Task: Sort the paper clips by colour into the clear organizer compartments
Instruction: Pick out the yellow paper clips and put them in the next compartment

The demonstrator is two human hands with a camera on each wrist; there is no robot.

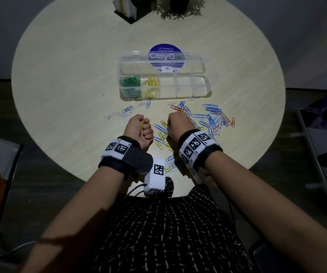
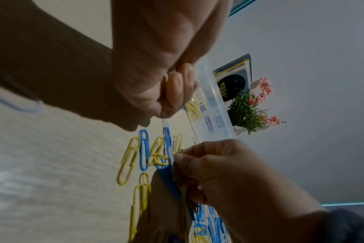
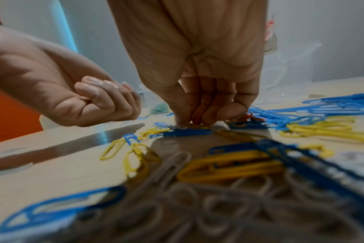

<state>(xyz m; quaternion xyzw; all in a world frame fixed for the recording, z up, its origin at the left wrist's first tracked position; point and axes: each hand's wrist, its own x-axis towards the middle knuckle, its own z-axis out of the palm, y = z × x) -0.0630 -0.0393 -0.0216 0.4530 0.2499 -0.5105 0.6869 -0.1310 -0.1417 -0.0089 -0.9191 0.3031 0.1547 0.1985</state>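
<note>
The clear organizer [image 1: 186, 89] lies open on the round table, with green clips [image 1: 130, 83] in its leftmost compartment and yellow clips [image 1: 150, 85] in the one beside it. Loose paper clips [image 1: 208, 119], blue, yellow, white and red, lie scattered in front of it. My left hand [image 1: 144, 126] is a fist just above the table and grips yellow clips [image 2: 166, 79]. My right hand [image 3: 197, 122] points down into the pile, its fingertips [image 3: 182, 119] and thumb pinching a yellow clip [image 3: 197, 127] that lies on the table among blue ones.
The organizer's lid [image 1: 158, 64] lies flat behind it over a blue round sticker [image 1: 164, 50]. A potted plant [image 1: 178, 8] and a book holder [image 1: 127, 10] stand at the far edge. Several white clips [image 1: 123, 115] lie left of my left hand.
</note>
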